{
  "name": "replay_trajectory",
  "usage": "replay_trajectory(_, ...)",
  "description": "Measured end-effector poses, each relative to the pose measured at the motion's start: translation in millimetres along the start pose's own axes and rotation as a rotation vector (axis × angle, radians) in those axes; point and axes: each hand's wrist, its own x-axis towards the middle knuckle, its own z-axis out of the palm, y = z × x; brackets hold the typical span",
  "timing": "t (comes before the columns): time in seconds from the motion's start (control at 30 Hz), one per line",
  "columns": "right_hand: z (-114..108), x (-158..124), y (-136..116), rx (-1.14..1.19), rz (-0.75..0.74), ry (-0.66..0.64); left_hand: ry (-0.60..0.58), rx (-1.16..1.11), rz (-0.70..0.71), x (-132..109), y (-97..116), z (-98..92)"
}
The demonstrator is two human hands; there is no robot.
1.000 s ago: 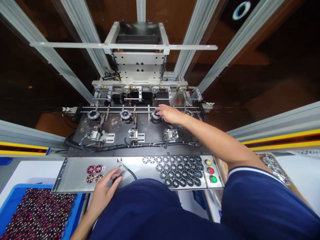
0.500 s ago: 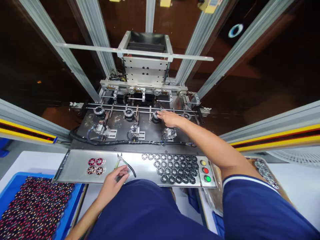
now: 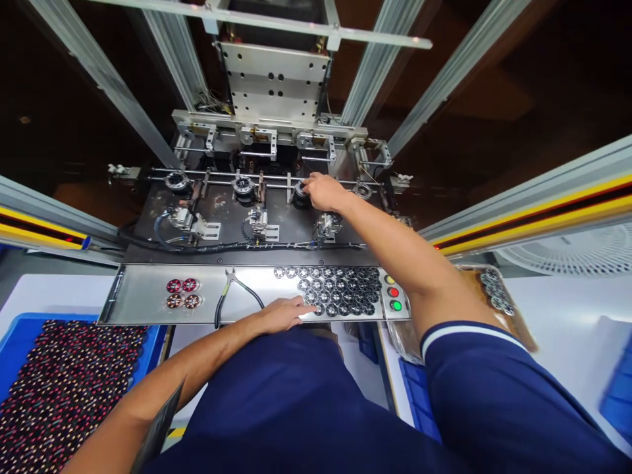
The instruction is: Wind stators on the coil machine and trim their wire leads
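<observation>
My right hand reaches to the third round fixture of the machine, its fingers bent over a stator core there that they largely hide. Down at the metal tray, my left hand has its fingers stretched out, with a fingertip at the lower left end of the rows of black stator cores. Left of that hand, pliers with green-and-black handles lie with the handles spread. Several wound stators with red and copper-coloured coils sit farther left on the tray.
Other round fixtures stand along the machine, with metal clamps before them. Yellow, red and green buttons are at the tray's right end. A blue bin of wound stators is at left. Metal posts frame the machine.
My left hand has moved right, from beside the pliers to the black stator cores. My right hand remains at the third fixture. The view has tilted downward.
</observation>
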Motion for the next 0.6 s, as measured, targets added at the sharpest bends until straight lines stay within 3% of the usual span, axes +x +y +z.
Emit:
replay_trajectory(0.13, -10, -28, -8, 0.008, 0.090, 0.339, -0.021, 0.077, -0.042, -6, 4, 3.8)
replay_trajectory(0.23, -11, -74, -28, 0.078, 0.009, 0.638, 0.033, 0.082, -0.093, -17, 2, 1.1)
replay_trajectory(0.3, 1, -111, -48, 0.155, -0.072, 0.745, 0.097, 0.060, -0.137, -24, -2, -0.8)
replay_trajectory(0.37, 24, -144, -73, 0.289, -0.118, 0.758, 0.174, 0.016, -0.179, -29, -7, -2.6)
replay_trajectory(0.43, 54, -168, -96, 0.445, -0.108, 0.673, 0.253, -0.052, -0.213, -32, -10, -6.0)
replay_trajectory(0.53, 89, -185, -126, 0.535, -0.130, 0.561, 0.378, -0.193, -0.260, -36, -1, -19.3)
replay_trajectory(0.6, 97, -187, -142, 0.571, -0.151, 0.516, 0.449, -0.302, -0.267, -41, 15, -34.4)
